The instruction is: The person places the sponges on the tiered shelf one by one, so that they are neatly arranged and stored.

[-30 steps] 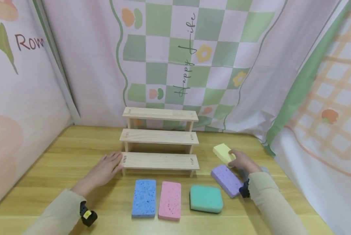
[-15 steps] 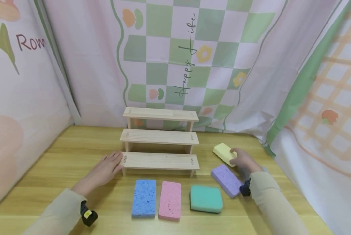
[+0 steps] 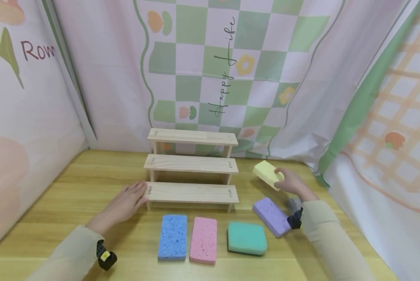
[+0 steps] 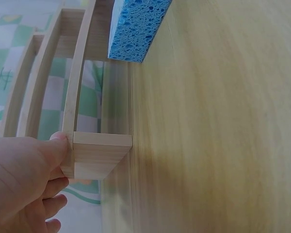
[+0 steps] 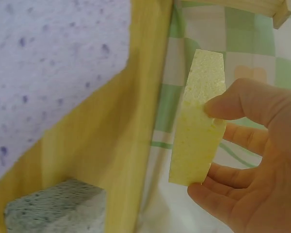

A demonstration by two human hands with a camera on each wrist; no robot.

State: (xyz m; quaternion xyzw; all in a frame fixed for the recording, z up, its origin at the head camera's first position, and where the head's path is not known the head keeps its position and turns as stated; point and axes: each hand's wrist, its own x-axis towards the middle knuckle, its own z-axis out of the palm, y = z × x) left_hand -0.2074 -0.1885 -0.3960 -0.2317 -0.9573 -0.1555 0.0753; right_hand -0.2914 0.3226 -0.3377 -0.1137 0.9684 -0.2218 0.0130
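1. Writing: on the far curtain [image 3: 190, 58] we read "Happy Life", running upward over a green-and-white check. On the left curtain [image 3: 16, 113] we read "Rom", its end running into the fold. We see small dark marks at the board ends of the rack [image 3: 190, 192]; they are too small for us to read.

2. Right hand [image 3: 291, 184]: we note thumb and fingers pinching the yellow sponge [image 3: 266, 173] by its sides, narrowed to its thickness. The sponge is held above the table [image 3: 59, 218], right of the rack.

3. Left hand [image 3: 125, 201]: we note thumb and fingers holding the left end of the lowest board.

4. Surroundings: on the near side, from left to right, we find the blue sponge [image 3: 172, 237], pink sponge [image 3: 203, 240], teal sponge [image 3: 246, 237] and purple sponge [image 3: 271, 216].

5. Obstructions: the purple sponge lies just beside the right wrist camera [image 3: 295, 219], nearer than the yellow sponge. The right arm partly covers a grey block [image 5: 53, 208].

6. Materials: we identify pale, bare wood in the rack, three flat boards stepping up toward the far side. The blue, pink and purple sponges are pitted slabs; the teal sponge has rounded corners and a dark underside. The table shows wood grain.
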